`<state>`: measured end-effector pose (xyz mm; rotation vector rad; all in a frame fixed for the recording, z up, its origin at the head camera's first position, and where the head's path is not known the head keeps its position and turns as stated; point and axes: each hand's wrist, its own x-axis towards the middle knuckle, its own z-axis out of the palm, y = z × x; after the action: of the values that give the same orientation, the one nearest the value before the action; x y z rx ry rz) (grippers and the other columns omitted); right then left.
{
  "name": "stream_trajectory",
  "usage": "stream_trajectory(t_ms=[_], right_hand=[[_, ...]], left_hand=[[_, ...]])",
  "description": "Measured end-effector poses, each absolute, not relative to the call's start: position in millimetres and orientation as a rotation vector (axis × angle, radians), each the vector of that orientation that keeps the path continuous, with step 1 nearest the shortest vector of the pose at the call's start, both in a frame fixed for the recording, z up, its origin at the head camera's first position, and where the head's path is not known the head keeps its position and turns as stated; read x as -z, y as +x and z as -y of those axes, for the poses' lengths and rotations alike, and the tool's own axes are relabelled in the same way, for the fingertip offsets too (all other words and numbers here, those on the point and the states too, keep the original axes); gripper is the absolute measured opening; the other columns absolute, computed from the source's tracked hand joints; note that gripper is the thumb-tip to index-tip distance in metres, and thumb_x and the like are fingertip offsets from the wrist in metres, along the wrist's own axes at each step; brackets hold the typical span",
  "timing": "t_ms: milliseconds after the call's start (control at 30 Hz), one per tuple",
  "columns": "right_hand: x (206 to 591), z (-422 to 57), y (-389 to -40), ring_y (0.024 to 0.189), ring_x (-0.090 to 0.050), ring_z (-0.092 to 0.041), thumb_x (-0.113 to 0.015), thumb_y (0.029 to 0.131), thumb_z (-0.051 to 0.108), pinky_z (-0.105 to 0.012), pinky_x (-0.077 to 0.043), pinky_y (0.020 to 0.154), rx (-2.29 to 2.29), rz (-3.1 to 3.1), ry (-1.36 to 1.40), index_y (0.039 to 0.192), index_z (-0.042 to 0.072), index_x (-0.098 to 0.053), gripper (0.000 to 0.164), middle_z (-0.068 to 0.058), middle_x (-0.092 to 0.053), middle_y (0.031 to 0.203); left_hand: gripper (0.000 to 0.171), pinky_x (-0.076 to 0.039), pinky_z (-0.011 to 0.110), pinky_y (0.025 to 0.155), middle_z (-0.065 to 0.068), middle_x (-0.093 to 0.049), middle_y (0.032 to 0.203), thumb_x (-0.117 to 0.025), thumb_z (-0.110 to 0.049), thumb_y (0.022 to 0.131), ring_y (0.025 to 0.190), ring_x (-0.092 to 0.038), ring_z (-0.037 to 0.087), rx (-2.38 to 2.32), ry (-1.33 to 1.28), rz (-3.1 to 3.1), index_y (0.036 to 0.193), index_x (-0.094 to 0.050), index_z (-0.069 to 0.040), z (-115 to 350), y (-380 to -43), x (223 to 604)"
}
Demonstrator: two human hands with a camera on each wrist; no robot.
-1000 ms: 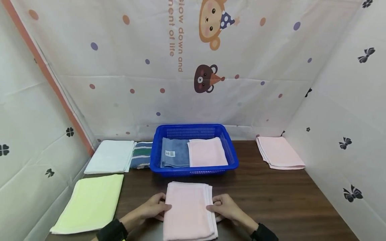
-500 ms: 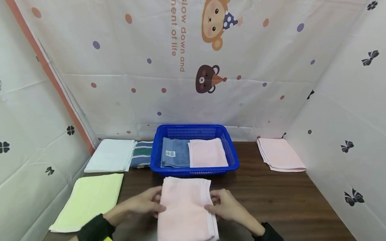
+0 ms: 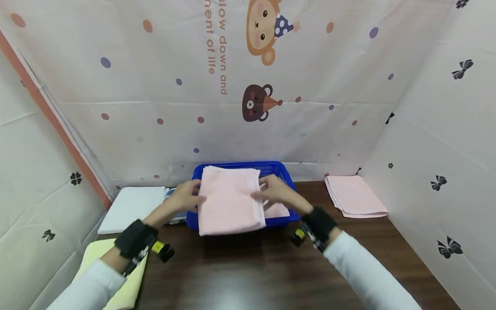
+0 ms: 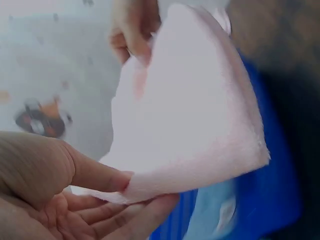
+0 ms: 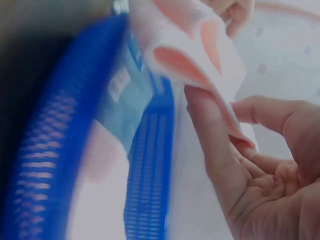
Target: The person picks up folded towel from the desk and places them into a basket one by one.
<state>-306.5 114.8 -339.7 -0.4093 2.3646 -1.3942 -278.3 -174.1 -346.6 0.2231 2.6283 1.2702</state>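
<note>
A folded pink towel point(image 3: 230, 200) hangs between both hands over the blue basket point(image 3: 288, 178). My left hand point(image 3: 186, 197) pinches its left edge, thumb on top and fingers beneath, as the left wrist view shows. On the opposite edge my right hand point(image 3: 273, 191) pinches the layered folds between thumb and fingers. Inside the basket, a blue towel point(image 5: 125, 95) with a white label and another pink towel point(image 5: 102, 185) lie side by side; in the head view the held towel covers most of them.
Left of the basket lie a white folded towel point(image 3: 133, 206) and a striped towel point(image 3: 176, 218), partly behind the left hand. A yellow-green towel point(image 3: 133, 280) is under the left forearm. One more pink towel point(image 3: 354, 196) lies at the right, by the patterned cloth wall point(image 3: 410, 181).
Both hands have lifted the folded pink towel off the tabletop and carried it forward, from in front of the basket to above it. The head view has shifted slightly.
</note>
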Motion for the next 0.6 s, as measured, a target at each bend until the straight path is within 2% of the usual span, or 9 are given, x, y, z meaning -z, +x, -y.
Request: stream_trajectory(t_ms=[67,133,233,300,367,433,600], right_hand=[[338,-107,-330,0.074,-0.069,-0.018,-0.071,0.095,0.013,-0.042,-0.064,0.071,1.351,-2.354,-0.352,0.089,0.002,-0.061,0.016,-0.007,-0.068,0.085],[340,-101,-349,0.077,-0.068,-0.019,-0.072,0.094,0.015,-0.043,-0.064,0.076,1.313,-2.339,-0.284,0.081,0.005,-0.056,0.023,-0.007,-0.065,0.084],[348,-93,-369,0.078,-0.071,-0.019,-0.072,0.094,0.016,-0.043,-0.063,0.08,1.245,-2.32,-0.207,0.079,0.008,-0.056,0.024,-0.005,-0.066,0.084],[354,-88,-381,0.074,-0.07,-0.018,-0.072,0.094,0.015,-0.042,-0.064,0.08,1.218,-2.301,-0.173,0.078,0.008,-0.056,0.023,-0.005,-0.066,0.081],[359,-83,-391,0.069,-0.069,-0.016,-0.072,0.094,0.013,-0.039,-0.064,0.077,1.188,-2.295,-0.151,0.078,0.008,-0.058,0.022,-0.004,-0.066,0.077],[362,-79,-398,0.066,-0.067,-0.015,-0.072,0.094,0.011,-0.037,-0.064,0.073,1.168,-2.288,-0.142,0.078,0.008,-0.06,0.02,-0.004,-0.064,0.074],[370,-70,-409,0.064,-0.065,-0.014,-0.072,0.093,0.009,-0.037,-0.064,0.073,1.098,-2.286,-0.132,0.075,0.009,-0.06,0.022,-0.002,-0.064,0.07]], left_hand=[[0.053,-0.064,0.041,0.074,0.041,-0.056,0.131,-0.056,0.0,0.1,0.105,-0.07,0.045,-1.235,0.187,-2.668,0.147,-0.038,0.015,177,-299,350],[0.043,-0.064,0.041,0.074,0.037,-0.062,0.124,-0.056,-0.001,0.099,0.1,-0.071,0.041,-1.203,0.157,-2.705,0.139,-0.048,0.014,179,-316,355],[0.022,-0.064,0.036,0.068,0.026,-0.066,0.101,-0.057,0.001,0.095,0.087,-0.071,0.032,-1.113,0.139,-2.771,0.114,-0.06,0.012,182,-336,365],[0.012,-0.063,0.034,0.063,0.018,-0.063,0.088,-0.058,0.003,0.091,0.079,-0.071,0.029,-1.03,0.151,-2.817,0.1,-0.062,0.009,183,-347,369],[0.008,-0.063,0.032,0.06,0.015,-0.06,0.082,-0.058,0.005,0.087,0.075,-0.071,0.029,-0.938,0.15,-2.851,0.093,-0.061,0.009,181,-356,371],[0.012,-0.062,0.031,0.057,0.016,-0.062,0.085,-0.057,0.006,0.087,0.073,-0.072,0.028,-0.83,0.144,-2.878,0.096,-0.063,0.01,177,-364,369],[0.032,-0.058,0.028,0.051,0.025,-0.068,0.107,-0.057,0.004,0.088,0.06,-0.072,0.022,-0.523,0.101,-2.878,0.119,-0.063,0.011,166,-377,367]])
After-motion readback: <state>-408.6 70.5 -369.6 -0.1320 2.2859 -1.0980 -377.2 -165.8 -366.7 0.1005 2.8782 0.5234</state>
